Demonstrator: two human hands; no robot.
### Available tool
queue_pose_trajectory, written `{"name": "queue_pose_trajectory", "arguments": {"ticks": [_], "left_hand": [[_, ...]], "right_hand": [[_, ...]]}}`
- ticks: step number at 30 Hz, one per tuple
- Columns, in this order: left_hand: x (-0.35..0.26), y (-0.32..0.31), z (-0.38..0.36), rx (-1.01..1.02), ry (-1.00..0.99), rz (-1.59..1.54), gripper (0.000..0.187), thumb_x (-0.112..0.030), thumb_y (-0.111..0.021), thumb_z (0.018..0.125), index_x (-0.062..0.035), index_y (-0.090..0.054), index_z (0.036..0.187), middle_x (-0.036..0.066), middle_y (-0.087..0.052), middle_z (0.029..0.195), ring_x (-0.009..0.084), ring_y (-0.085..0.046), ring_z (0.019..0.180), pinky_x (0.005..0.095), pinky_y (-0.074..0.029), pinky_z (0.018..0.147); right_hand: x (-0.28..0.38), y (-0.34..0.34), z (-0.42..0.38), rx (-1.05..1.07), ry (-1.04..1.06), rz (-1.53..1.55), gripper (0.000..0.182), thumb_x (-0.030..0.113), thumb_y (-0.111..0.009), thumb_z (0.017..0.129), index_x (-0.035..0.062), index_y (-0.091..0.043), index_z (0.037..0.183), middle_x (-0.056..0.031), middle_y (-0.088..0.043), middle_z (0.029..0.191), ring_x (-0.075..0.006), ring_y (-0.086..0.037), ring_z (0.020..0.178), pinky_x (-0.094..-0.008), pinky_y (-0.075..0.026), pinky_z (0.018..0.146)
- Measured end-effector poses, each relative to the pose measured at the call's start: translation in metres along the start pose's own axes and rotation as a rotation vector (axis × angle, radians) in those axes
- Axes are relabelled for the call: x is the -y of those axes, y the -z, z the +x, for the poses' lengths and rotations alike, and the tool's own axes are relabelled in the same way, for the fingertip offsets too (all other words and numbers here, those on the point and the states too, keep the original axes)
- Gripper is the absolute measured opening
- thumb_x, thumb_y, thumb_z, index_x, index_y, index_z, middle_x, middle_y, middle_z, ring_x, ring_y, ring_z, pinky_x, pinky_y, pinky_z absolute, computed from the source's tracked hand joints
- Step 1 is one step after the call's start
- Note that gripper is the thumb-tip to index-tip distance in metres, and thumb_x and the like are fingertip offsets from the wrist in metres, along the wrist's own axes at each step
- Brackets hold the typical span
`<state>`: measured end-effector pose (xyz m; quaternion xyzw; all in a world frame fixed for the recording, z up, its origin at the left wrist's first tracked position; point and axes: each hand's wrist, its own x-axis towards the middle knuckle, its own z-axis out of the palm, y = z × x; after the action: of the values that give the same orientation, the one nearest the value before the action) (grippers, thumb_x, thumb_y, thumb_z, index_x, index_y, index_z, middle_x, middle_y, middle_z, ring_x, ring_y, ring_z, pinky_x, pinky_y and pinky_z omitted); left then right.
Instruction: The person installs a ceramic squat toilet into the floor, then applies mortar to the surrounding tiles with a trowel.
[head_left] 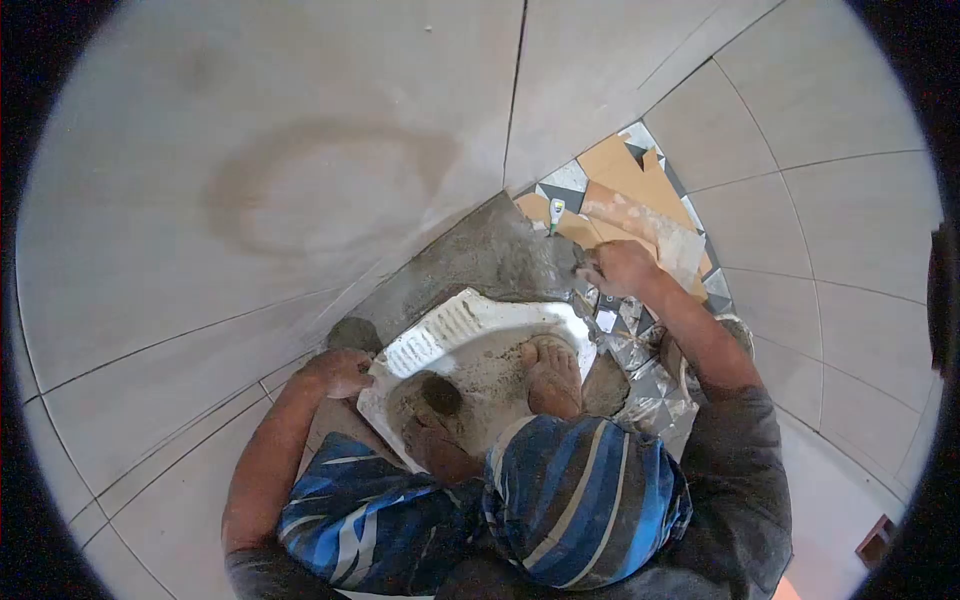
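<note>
A white squat toilet pan (470, 335), smeared with grey mortar, is set in the floor with my two bare feet inside it. Beside its left edge, my left hand (345, 373) is closed, its knuckles against the rim; whether it grips anything is hidden. Just behind that hand lies a round lump of dark mortar (354, 335). Over the right end of the wet grey mortar bed (470, 245), my right hand (620, 268) is closed, with curled fingers at the mortar's edge. Something small and grey at its fingertips cannot be made out.
Brown cardboard sheets (650, 215) cover part of the patterned tile floor (650, 385) at right. A white and green tool (556, 213) lies near the mortar. Beside my right arm stands a bucket-like container (737, 330). Tiled walls (330, 90) close in on both sides.
</note>
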<state>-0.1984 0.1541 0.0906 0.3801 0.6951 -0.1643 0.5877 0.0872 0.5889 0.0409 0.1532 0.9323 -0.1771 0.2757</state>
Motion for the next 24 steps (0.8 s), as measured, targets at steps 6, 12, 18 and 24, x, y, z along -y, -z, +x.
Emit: {"name": "queue_pose_trajectory", "arguments": {"ticks": [6,12,18,24], "left_hand": [[-0.008,-0.004,-0.014,0.023,0.036,0.051,0.051,-0.048,-0.054,0.096,-0.0114,-0.063,0.13,0.019,-0.066,0.126,0.0379,-0.064,0.114,0.0479,-0.05,0.1],[0.014,-0.017,0.01,0.165,-0.012,0.245,0.053,-0.05,-0.053,0.096,-0.0112,-0.063,0.13,0.021,-0.069,0.118,0.0404,-0.066,0.108,0.0485,-0.051,0.098],[-0.027,0.015,-0.025,-0.081,0.045,-0.002,0.047,-0.039,-0.062,0.089,-0.0079,-0.067,0.123,0.018,-0.069,0.121,0.0358,-0.065,0.114,0.046,-0.05,0.098],[-0.02,0.007,-0.015,0.018,0.07,-0.078,0.05,-0.04,-0.062,0.09,-0.0095,-0.064,0.129,0.02,-0.065,0.13,0.0361,-0.062,0.12,0.0451,-0.048,0.102]], "right_hand": [[-0.037,0.036,-0.047,-0.063,-0.135,0.036,0.038,0.042,-0.064,0.089,0.0083,-0.07,0.104,-0.0163,-0.071,0.1,-0.0379,-0.068,0.095,-0.0479,-0.054,0.083],[-0.014,0.003,-0.031,-0.17,-0.095,0.137,0.042,0.046,-0.06,0.09,0.0099,-0.073,0.105,-0.0179,-0.072,0.101,-0.0375,-0.069,0.098,-0.0489,-0.054,0.088],[0.021,-0.034,0.007,0.086,-0.089,0.026,0.036,0.04,-0.063,0.09,0.0097,-0.071,0.109,-0.0171,-0.072,0.1,-0.0393,-0.069,0.095,-0.0497,-0.054,0.085],[-0.048,-0.026,-0.011,0.022,-0.05,-0.068,0.04,0.039,-0.069,0.086,0.0142,-0.072,0.117,-0.016,-0.072,0.1,-0.0364,-0.069,0.099,-0.0473,-0.055,0.088]]}}
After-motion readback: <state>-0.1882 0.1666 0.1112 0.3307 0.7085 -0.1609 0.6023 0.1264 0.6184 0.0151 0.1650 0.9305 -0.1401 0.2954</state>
